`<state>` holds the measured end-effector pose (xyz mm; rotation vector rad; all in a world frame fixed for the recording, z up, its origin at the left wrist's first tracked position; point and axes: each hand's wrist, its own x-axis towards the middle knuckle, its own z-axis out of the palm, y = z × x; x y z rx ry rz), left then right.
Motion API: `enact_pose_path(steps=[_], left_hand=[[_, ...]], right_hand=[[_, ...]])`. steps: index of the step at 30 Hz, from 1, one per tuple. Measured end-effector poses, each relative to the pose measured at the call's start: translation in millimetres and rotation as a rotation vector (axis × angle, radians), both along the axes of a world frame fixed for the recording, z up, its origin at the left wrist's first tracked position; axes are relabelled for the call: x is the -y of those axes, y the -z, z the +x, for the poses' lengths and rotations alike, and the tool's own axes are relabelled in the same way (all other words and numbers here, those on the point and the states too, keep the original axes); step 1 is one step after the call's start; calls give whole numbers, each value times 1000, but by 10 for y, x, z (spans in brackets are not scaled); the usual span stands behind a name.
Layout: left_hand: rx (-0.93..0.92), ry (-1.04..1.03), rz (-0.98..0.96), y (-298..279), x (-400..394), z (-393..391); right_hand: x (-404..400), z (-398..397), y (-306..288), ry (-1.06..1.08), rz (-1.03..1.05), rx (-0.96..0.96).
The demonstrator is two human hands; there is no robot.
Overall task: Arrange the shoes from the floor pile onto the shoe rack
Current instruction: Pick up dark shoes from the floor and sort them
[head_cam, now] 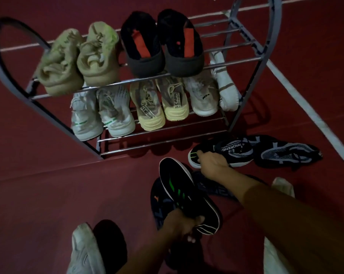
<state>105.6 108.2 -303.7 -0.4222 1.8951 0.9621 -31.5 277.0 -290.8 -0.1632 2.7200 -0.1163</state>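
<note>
While the rack point(244, 60) is carrying two rows of shoes:
Left hand point(184, 224): gripping a black shoe point(185, 192), sole up.
Right hand point(212, 163): closing on a black sneaker point(222, 153) lying on the floor point(48, 184) beside the rack's front right corner.

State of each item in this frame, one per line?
Shoe rack: upright, two tiers partly filled.
Top tier: two pairs.
Lower tier: six shoes.
Black shoe with green stripes: held sole-up in left hand.
Black lettered shoe: on floor, gripped by right hand.
Black mesh shoe: on floor.

L hand point(182, 224) low, fingers curled shut, R hand point(210, 162) reaching fwd, gripping
</note>
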Motion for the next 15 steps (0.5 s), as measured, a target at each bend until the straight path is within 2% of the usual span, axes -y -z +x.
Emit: enact_pose_path(steps=[4, 6, 8, 10, 11, 13, 15], left_hand=[[-200, 48, -55, -102, -41, 169], [-265, -49, -27, -167, 9, 242], [-334, -159, 61, -277, 61, 281], [-452, -189, 79, -392, 131, 236], [-506, -194, 79, -452, 161, 181], [-583, -217, 62, -546, 217, 24], [-585, -296, 36, -566, 276, -116]], right_hand=[[-235, 107, -240, -49, 23, 39], [-237, 186, -271, -23, -42, 125], [-147, 297, -223, 131, -300, 219], [24, 398, -198, 360, -606, 301], [91, 424, -182, 441, -696, 298], [107, 407, -140, 506, -725, 210], [-7, 373, -117, 491, -598, 100]])
